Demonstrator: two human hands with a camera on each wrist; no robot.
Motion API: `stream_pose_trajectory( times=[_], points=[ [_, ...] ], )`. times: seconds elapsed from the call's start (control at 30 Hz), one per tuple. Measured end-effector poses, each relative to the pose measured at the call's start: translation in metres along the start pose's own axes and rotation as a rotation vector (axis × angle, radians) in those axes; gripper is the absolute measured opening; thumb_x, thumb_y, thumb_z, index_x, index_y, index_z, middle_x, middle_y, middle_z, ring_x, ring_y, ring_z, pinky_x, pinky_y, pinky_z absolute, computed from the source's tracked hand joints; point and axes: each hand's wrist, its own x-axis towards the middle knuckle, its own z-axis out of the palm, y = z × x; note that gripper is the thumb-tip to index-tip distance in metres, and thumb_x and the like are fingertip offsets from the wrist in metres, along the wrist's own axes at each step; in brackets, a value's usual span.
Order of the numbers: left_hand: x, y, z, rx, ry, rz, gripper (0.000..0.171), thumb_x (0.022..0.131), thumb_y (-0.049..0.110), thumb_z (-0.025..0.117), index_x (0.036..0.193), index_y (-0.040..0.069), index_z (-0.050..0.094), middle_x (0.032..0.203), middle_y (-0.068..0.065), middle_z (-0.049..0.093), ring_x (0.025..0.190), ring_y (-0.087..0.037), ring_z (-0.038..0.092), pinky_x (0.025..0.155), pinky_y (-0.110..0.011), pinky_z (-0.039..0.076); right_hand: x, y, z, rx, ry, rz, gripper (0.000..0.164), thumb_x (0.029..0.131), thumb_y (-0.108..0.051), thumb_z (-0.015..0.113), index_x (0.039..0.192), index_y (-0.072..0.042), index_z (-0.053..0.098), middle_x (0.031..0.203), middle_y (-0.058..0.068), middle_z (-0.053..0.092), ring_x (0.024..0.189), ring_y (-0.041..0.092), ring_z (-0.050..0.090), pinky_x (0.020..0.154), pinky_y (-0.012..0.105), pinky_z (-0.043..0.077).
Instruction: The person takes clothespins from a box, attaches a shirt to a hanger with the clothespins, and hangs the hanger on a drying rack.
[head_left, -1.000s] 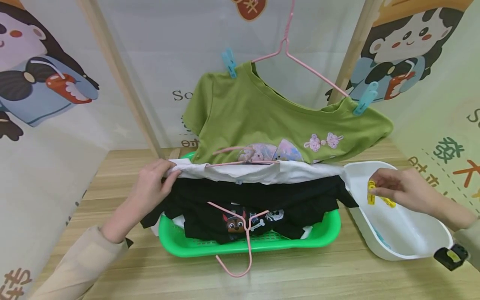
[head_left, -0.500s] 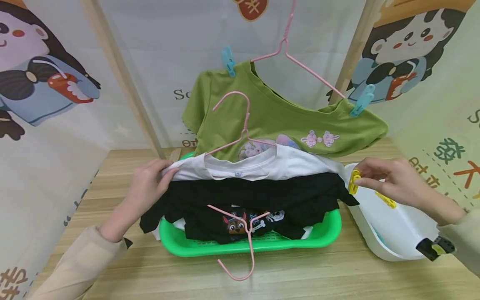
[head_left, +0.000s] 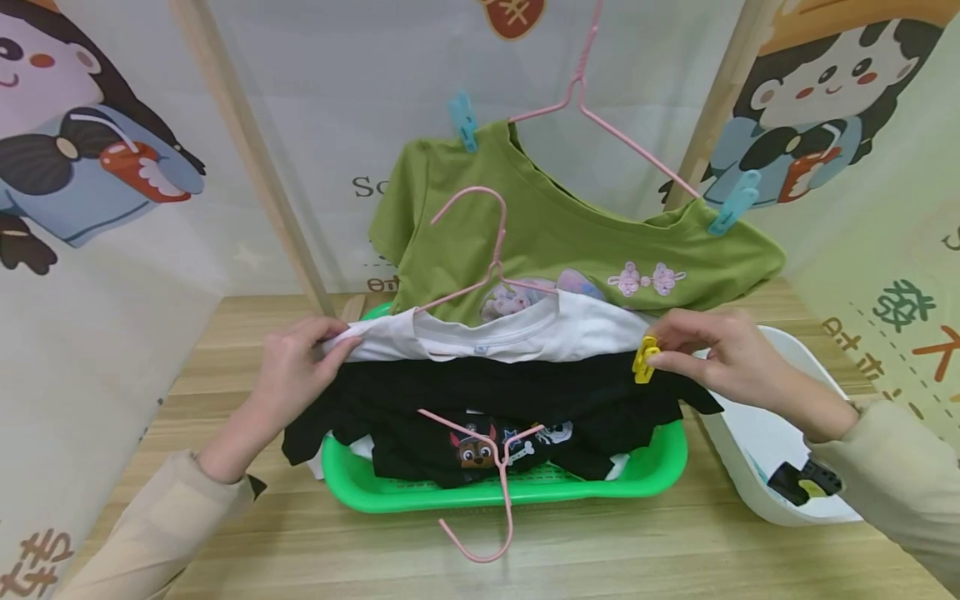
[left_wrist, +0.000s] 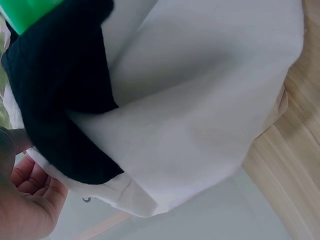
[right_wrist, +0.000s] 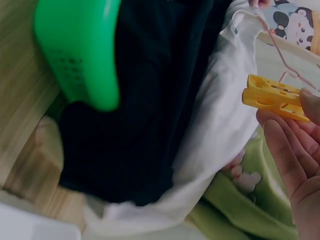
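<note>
My left hand [head_left: 300, 362] pinches the left shoulder of a white and black shirt [head_left: 487, 379] whose neckline has a pink hanger [head_left: 497, 250] in it, hook pointing up. Between the thumb and fingers of my right hand [head_left: 727, 358] is a yellow clothespin [right_wrist: 275, 97], held in front of the shirt's right shoulder. The right wrist view shows the clothespin apart from the cloth. In the left wrist view, white cloth [left_wrist: 200, 115] and a black sleeve [left_wrist: 60, 90] hang beside the left hand's fingers.
Under the shirt, a green basket [head_left: 502, 498] holds black clothing and a second pink hanger [head_left: 507, 500]. Behind hangs a green shirt [head_left: 465, 200] on a hanger with blue clothespins [head_left: 735, 202]. A white bin [head_left: 750, 492] stands at the right.
My right hand has carried the yellow clothespin leftward from over the white bin to the shirt's right shoulder. The upper hanger's hook has swung upright. My left hand keeps its hold on the shirt.
</note>
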Motion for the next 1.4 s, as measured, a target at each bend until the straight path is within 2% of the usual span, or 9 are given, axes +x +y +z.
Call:
stream_pose_trajectory(
  times=[0.13,0.4,0.67,0.9,1.17,1.4],
  points=[
    [0.000,0.000,-0.002,-0.005,-0.005,0.001,0.018,0.065,-0.008,0.080,0.076,-0.009,0.065,0.070,-0.019,0.064,0.057,-0.023,0.060,0.047,-0.033,0.048,0.011,-0.003,0.009,0.040,0.021,-0.037,0.019,0.071,0.003,0.077,0.085,-0.005,0.066,0.072,0.002,0.068,0.067,0.000,0.063,0.063,0.013,0.051],
    [-0.001,0.001,-0.003,-0.008,-0.011,-0.012,0.018,0.066,-0.008,0.080,0.077,-0.008,0.066,0.071,-0.018,0.064,0.057,-0.023,0.061,0.048,-0.033,0.049,0.033,-0.012,0.032,0.110,0.055,-0.046,0.026,0.067,0.014,0.074,0.086,-0.003,0.067,0.074,0.004,0.069,0.069,0.002,0.065,0.061,0.015,0.052],
    [-0.003,0.001,-0.003,-0.011,-0.011,-0.020,0.018,0.066,-0.007,0.080,0.078,-0.008,0.066,0.071,-0.016,0.065,0.057,-0.021,0.060,0.048,-0.030,0.047,0.052,-0.017,0.049,0.190,0.087,-0.103,0.012,0.078,0.002,0.072,0.089,-0.002,0.067,0.077,0.005,0.069,0.069,0.008,0.066,0.063,0.018,0.052],
    [-0.002,0.002,-0.002,-0.021,-0.015,-0.018,0.017,0.067,-0.005,0.080,0.077,-0.007,0.066,0.070,-0.016,0.064,0.057,-0.022,0.060,0.049,-0.033,0.048,0.068,-0.028,0.062,0.230,0.107,-0.077,0.021,0.072,0.012,0.073,0.089,0.000,0.068,0.080,0.007,0.069,0.073,0.009,0.066,0.065,0.021,0.054],
    [-0.004,0.001,-0.003,-0.020,-0.015,-0.035,0.016,0.067,-0.006,0.080,0.076,-0.008,0.066,0.070,-0.017,0.064,0.057,-0.022,0.060,0.048,-0.033,0.047,0.103,-0.045,0.093,0.347,0.121,-0.229,0.021,0.070,0.014,0.073,0.088,0.005,0.065,0.081,0.012,0.069,0.072,0.017,0.068,0.063,0.025,0.055],
    [-0.005,0.002,-0.002,-0.018,-0.018,-0.044,0.016,0.067,-0.006,0.080,0.076,-0.007,0.066,0.070,-0.016,0.064,0.057,-0.021,0.058,0.047,-0.032,0.046,0.128,-0.060,0.122,0.370,0.115,-0.250,0.017,0.075,0.008,0.072,0.089,0.006,0.065,0.081,0.012,0.069,0.073,0.016,0.068,0.064,0.024,0.054]
  ],
)
